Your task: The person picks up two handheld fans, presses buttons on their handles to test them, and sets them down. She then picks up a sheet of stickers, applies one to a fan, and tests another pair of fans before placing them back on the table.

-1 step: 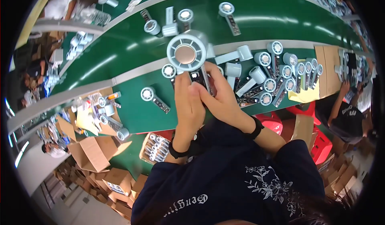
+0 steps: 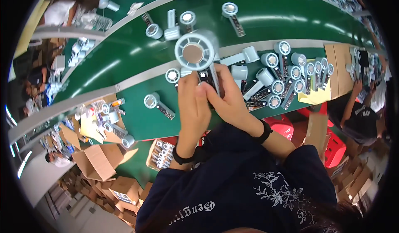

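Note:
A light-blue handheld fan (image 2: pixel 193 52) is held up in front of me, its round slotted head and pale centre disc uppermost. Dark circuit parts show in its opened handle. My left hand (image 2: pixel 194 104) is closed about the left side of that handle. From the other side my right hand (image 2: pixel 229 102) grips the same handle, its thumb close to the left fingers. Fingers hide most of the lower handle. Left of my hands a similar fan (image 2: pixel 160 106) lies on the green table (image 2: pixel 137 118), circuit board exposed.
Several fans (image 2: pixel 274 85) crowd the table's right side, near cardboard (image 2: pixel 338 73). Beyond a grey rail, more fans (image 2: pixel 232 19) lie on a green belt (image 2: pixel 274 19). Open cartons (image 2: pixel 97 162) stand lower left; red stools (image 2: pixel 332 150) and a co-worker (image 2: pixel 359 123) are right.
The view has shifted slightly, and the fans on the belt appear a little farther left. Part of another person's arm now shows at the upper left. My grip looks the same.

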Demonstrator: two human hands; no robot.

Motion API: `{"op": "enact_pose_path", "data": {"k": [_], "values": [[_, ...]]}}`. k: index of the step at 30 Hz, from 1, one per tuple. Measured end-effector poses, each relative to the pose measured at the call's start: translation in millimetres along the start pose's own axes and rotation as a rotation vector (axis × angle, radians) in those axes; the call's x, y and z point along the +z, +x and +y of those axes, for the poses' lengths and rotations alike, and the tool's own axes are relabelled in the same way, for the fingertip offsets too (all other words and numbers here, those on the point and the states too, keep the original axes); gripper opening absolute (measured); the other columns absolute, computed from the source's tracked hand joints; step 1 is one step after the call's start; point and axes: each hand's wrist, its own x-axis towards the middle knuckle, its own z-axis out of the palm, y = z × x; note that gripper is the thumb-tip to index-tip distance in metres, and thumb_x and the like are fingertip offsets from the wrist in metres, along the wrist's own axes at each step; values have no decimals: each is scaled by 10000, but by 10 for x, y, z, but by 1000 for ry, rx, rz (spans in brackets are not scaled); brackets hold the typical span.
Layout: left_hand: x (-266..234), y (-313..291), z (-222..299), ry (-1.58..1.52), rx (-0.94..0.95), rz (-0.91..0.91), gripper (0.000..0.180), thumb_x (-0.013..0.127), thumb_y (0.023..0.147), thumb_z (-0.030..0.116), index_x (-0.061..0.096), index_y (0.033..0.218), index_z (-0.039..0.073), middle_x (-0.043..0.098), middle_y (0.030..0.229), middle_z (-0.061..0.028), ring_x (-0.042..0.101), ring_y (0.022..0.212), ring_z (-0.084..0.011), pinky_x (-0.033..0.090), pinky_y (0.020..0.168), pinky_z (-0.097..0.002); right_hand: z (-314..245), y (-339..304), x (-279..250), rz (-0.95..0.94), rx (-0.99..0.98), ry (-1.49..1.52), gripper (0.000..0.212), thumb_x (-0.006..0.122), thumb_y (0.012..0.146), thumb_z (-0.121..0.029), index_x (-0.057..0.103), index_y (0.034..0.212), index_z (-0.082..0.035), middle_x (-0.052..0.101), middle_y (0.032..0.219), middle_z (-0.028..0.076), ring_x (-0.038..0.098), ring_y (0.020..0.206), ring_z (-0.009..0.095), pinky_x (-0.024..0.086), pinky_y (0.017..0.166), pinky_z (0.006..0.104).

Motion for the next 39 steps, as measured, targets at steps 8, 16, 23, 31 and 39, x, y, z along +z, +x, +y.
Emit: {"op": "enact_pose_path", "data": {"k": [8, 16, 23, 31, 39], "values": [[-787, 2411, -1612, 807, -22, 103, 479, 459, 906, 419, 524, 1204, 50, 641, 941, -145, 630, 875, -280, 473, 743, -356, 161, 79, -776, 129, 104, 280, 275, 384, 990, -170, 360, 1204, 0, 519, 893, 62, 520, 590, 95, 442, 553, 225], [-705, 2998, -3209, 1118, 45, 26, 580, 602, 784, 392, 438, 1285, 149, 433, 1265, -242, 546, 1033, -397, 470, 832, -423, 206, -87, -1040, 155, 82, 258, 288, 336, 1004, -204, 359, 1208, -3, 513, 781, 51, 493, 533, 93, 428, 532, 222], [-982, 2870, -2991, 1073, -230, -37, 446, 607, 761, 302, 534, 1187, 194, 570, 1070, -214, 574, 966, -357, 473, 808, -404, 133, -91, -1018, 174, 117, 350, 292, 308, 1004, -196, 361, 1209, 5, 504, 769, 55, 477, 514, 102, 428, 528, 224], [-1084, 2455, -2734, 631, -157, -361, 285, 509, 863, 137, 587, 1136, 129, 605, 1069, -104, 571, 959, -245, 428, 853, -309, 393, 23, -1147, 181, 251, 346, 299, 307, 997, -193, 365, 1208, 10, 492, 807, 86, 477, 522, 113, 430, 472, 238], [-1026, 2315, -2558, 697, -184, -142, 324, 551, 871, 217, 547, 1166, 83, 597, 1095, -134, 583, 959, -277, 438, 845, -347, 507, 438, -1088, 155, 369, 380, 311, 313, 994, -206, 366, 1207, 15, 481, 818, 93, 468, 518, 115, 427, 449, 239]]}}
